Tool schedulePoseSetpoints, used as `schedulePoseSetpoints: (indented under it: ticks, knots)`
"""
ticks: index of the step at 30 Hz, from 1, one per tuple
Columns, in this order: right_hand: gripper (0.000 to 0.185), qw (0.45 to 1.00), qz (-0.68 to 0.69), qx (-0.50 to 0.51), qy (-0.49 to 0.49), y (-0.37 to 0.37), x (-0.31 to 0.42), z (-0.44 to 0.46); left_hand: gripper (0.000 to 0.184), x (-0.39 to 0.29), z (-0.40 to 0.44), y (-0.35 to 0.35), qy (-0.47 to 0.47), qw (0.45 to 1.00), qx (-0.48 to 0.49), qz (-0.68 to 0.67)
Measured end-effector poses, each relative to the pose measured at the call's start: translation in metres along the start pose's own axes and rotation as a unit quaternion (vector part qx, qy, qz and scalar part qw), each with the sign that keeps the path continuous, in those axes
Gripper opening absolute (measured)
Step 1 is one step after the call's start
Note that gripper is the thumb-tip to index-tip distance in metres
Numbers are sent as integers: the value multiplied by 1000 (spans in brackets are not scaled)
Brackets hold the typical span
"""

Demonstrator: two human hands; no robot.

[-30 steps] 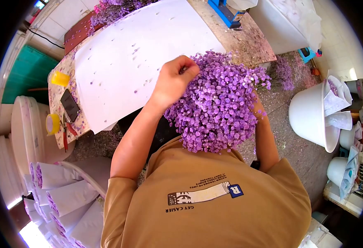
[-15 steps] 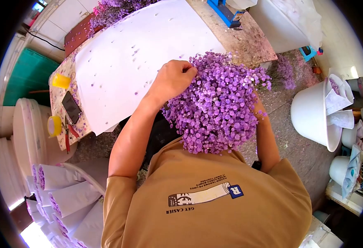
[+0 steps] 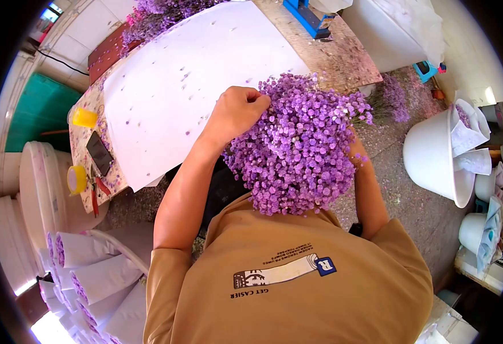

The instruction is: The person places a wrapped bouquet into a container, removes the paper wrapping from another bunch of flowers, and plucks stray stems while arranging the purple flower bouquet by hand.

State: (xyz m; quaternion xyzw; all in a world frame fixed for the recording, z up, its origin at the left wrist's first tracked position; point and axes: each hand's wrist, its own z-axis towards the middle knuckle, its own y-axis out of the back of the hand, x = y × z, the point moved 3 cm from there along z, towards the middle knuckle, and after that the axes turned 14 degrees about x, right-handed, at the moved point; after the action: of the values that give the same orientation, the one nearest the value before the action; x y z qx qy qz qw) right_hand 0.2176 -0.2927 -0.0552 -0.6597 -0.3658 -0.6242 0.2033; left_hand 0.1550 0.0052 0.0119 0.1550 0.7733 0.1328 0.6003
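A large, dense bunch of small purple flowers (image 3: 303,143) is in front of my chest, its heads facing up. My left hand (image 3: 240,112) is at the bunch's upper left edge, fingers closed in a pinch; what lies between the fingertips is too small to make out. On the right, my other forearm reaches under the bunch, and the blooms hide that hand's fingers and the stems. White paper sheets (image 3: 177,86) with scattered loose petals lie on the table beyond my left hand.
Yellow tape rolls (image 3: 84,117), a phone (image 3: 99,153) and red-handled pliers (image 3: 98,192) lie on the table's left. A blue scale (image 3: 311,20) stands at the back. Wrapped bunches (image 3: 94,275) fill the lower left. White tubs (image 3: 432,155) stand right.
My left hand has moved from the bunch's top a little to the left and down, still pinched. The bunch has barely moved.
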Motion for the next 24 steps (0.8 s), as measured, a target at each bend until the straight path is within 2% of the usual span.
schedulePoseSetpoints:
  ticks: [3,7,8,10,13,15,16,18,19,21,23,24]
  knots:
    - [38,999,-41,9,5,1,3,4,36,0,2,6,53,997,23,47]
    - [38,999,-44,11,9,1,6,6,34,-11,-3,3,47,996,40,59]
    - [38,999,-44,11,9,0,7,6,32,-8,0,2,30,996,59,55]
    - [37,998,54,17,5,-4,10,5,31,-5,1,0,13,996,79,50]
    - [37,997,72,5,-8,-5,13,6,29,-5,3,-2,-7,997,78,28]
    - [38,999,38,3,-24,-3,10,3,25,-8,-1,-3,-71,997,23,-37]
    - [39,999,5,3,-40,-1,9,2,25,-11,-2,-3,-72,996,24,-36]
    - [41,998,20,19,-51,0,7,3,16,-17,-3,-1,-59,955,-7,-291]
    - [43,997,33,36,-63,0,7,3,16,-20,-3,3,-60,955,-6,-289]
    - [45,998,48,29,-41,-1,4,2,13,-24,4,8,-51,853,105,-508]
    - [48,998,62,22,-17,-1,3,2,18,-27,17,5,-57,865,123,-483]
    - [49,997,68,28,-4,-2,3,3,20,-35,23,1,-75,934,74,-341]
